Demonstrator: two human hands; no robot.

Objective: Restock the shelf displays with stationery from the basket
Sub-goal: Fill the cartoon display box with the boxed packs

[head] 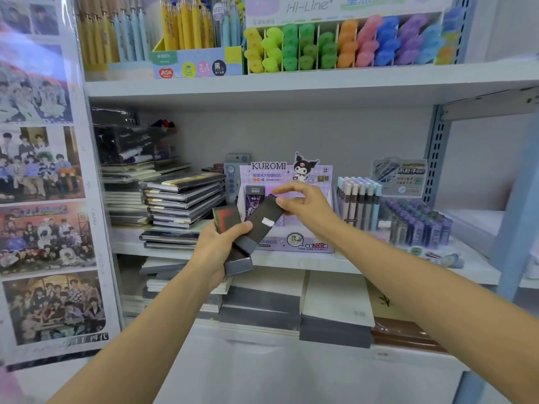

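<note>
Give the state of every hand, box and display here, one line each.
Left hand, gripping the dark boxes.
Right hand, pinching the labelled box by its upper end.
Labelled box, tilted, not yet in a display.
Kuromi display, open, one pack standing at its left.
Highlighter rack, slots filled.

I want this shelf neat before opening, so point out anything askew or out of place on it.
The notebook stack at the left of the middle shelf is askew: its books lean and fan out instead of lying squared. Nothing looks spilled or damaged.
</note>
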